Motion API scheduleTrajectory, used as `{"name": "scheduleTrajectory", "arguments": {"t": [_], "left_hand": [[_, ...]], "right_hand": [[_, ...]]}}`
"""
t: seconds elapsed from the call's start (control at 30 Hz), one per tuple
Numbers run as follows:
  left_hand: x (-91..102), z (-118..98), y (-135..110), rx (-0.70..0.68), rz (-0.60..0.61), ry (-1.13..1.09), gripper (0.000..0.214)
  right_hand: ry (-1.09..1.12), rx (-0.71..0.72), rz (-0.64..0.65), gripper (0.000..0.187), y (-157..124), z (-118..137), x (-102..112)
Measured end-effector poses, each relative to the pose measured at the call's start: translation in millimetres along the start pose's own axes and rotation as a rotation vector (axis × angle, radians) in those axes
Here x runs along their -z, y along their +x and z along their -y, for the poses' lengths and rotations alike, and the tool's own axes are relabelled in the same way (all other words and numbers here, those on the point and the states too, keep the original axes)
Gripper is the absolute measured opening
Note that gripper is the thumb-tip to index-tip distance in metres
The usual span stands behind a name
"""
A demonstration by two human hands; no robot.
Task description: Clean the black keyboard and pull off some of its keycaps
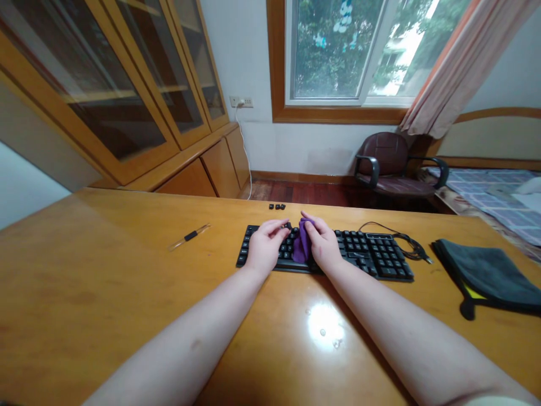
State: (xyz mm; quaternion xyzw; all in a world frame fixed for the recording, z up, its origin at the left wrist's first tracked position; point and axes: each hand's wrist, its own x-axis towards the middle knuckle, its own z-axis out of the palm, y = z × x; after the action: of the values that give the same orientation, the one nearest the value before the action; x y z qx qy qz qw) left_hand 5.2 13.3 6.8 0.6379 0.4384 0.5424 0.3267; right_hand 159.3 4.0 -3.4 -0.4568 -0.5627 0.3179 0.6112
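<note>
A black keyboard lies across the wooden desk, below both hands. Over its left part, my left hand is closed, pinching a small black keycap between thumb and fingertips. Just to the right, my right hand grips a purple cloth that hangs down over the keys. Both hands are close together, and they hide some of the middle keys. Beyond the keyboard, several loose black keycaps sit in a row near the far edge of the desk.
On the desk to the left lies a slim clear tool with a black grip. A coiled cable rests right of the keyboard, beside a folded dark grey cloth. Past the desk stand an office chair and a glass-door cabinet.
</note>
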Motion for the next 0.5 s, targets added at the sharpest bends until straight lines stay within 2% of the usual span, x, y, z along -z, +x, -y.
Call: {"name": "scheduleTrajectory", "arguments": {"t": [0.1, 0.2, 0.3, 0.5], "left_hand": [[2.6, -0.6, -5.6, -0.067, 0.052, 0.016, 0.021], [1.0, 2.6, -1.6, -0.01, 0.102, -0.111, 0.026], [-2.0, 6.6, 0.7, 0.062, 0.123, -0.195, 0.027], [-2.7, 2.5, 1.0, -0.065, 0.074, -0.075, 0.014]], "right_hand": [[0.065, -0.099, 0.025, 0.035, 0.1, -0.4, -3.5], [0.177, -0.162, 0.007, 0.032, -0.5, -2.0, -7.4], [0.178, -0.158, 0.01, 0.025, -0.9, -3.4, -8.1], [-0.015, -0.02, 0.074, 0.02, 0.3, -0.3, -1.1]]}}
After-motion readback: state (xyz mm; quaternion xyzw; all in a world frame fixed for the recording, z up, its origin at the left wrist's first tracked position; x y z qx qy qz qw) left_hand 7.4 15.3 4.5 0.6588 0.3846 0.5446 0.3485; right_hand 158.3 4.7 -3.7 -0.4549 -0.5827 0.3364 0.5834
